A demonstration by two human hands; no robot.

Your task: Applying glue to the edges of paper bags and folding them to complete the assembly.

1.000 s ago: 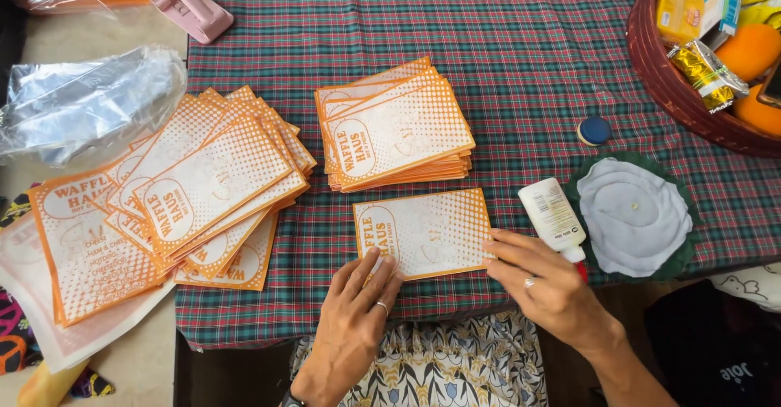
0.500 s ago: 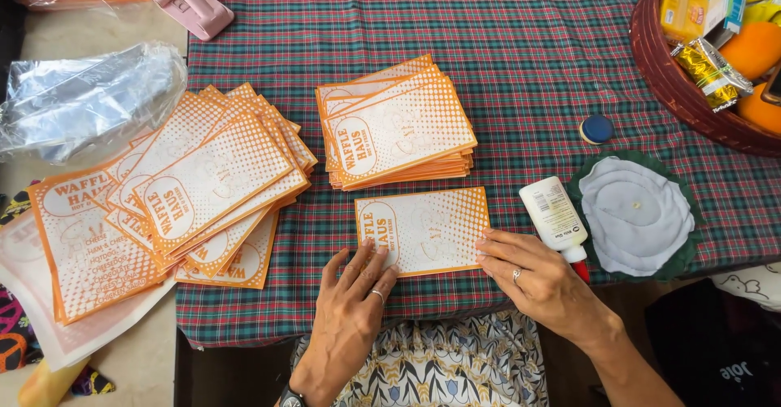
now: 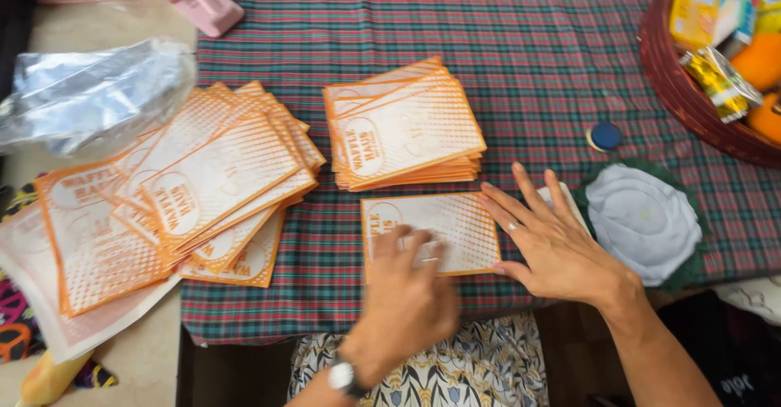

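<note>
Orange-and-white paper pouch (image 3: pixel 443 229) lay flat near the front edge of the plaid tabletop (image 3: pixel 537 57), just below a neat stack of pouches (image 3: pixel 404 125). The left hand (image 3: pixel 407 293) pressed flat on it with spread fingers, seemingly smoothing it, grasping nothing. The right hand (image 3: pixel 553 240), open and flat, steadied its right edge, covering something white beside a white fabric round (image 3: pixel 643 220). A fanned pile (image 3: pixel 203 179) lay to the left.
</note>
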